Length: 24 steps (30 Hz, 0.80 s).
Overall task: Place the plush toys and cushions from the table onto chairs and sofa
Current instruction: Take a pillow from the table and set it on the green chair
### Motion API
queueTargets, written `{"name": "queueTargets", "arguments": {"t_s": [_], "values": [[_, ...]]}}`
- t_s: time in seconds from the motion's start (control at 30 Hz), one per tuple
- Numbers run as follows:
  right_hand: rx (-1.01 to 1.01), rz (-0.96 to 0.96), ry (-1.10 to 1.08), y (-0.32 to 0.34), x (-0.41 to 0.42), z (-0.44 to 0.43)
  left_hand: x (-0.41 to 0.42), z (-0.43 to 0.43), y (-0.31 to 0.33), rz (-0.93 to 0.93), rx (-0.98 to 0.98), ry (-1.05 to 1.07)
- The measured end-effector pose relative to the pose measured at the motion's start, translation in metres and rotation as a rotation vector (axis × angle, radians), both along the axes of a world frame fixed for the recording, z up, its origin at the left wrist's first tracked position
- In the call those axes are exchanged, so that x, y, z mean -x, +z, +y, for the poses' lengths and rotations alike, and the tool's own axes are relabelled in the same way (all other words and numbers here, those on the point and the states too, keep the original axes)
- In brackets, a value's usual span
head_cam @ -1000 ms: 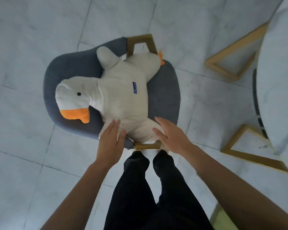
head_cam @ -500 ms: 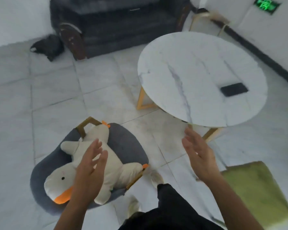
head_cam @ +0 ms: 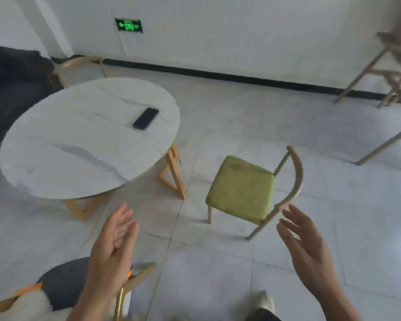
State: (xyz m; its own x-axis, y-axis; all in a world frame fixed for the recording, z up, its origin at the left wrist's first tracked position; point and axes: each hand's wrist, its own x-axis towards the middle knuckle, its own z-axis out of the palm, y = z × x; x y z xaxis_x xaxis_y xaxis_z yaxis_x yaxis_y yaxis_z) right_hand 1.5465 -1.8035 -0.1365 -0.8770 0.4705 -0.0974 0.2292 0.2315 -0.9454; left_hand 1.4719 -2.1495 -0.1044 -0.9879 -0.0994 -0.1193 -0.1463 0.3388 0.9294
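Note:
The white plush duck (head_cam: 30,302) with orange parts lies on the grey-cushioned chair (head_cam: 65,283) at the bottom left, only partly in frame. My left hand (head_cam: 112,253) hovers above that chair's edge, fingers spread, holding nothing. My right hand (head_cam: 307,249) is raised at the right, also spread and holding nothing, just in front of a green-seated chair (head_cam: 241,188) with a curved back. The round white marble table (head_cam: 63,147) carries only a black phone (head_cam: 145,118). A dark sofa (head_cam: 7,93) shows at the far left.
A wooden chair (head_cam: 81,63) stands behind the table by the wall. Tall wooden stool legs (head_cam: 380,75) stand at the upper right. A green exit sign (head_cam: 128,25) glows low on the white wall. My shoe (head_cam: 263,300) shows at the bottom on the tiled floor.
Both hands have come off the plush duck and lifted with fingers spread. My view has swung up and to the right, from the duck's chair toward the table and the green chair.

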Motion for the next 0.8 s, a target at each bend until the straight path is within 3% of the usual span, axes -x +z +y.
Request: {"name": "queueTargets", "arguments": {"t_s": [0.23, 0.47, 0.63, 0.8], "values": [[0.039, 0.023, -0.257, -0.009, -0.068, 0.172, 0.038, 0.215, 0.004, 0.095, -0.041, -0.200], [0.031, 0.023, -0.415, -0.001, -0.096, 0.358, 0.035, 0.429, -0.022, -0.005, -0.122, -0.324], [0.025, 0.032, -0.464, 0.010, -0.073, 0.453, 0.058, 0.513, -0.017, 0.010, -0.175, -0.330], [0.018, 0.036, -0.466, -0.005, 0.002, 0.537, 0.119, 0.592, -0.024, 0.017, -0.206, -0.302]]}}
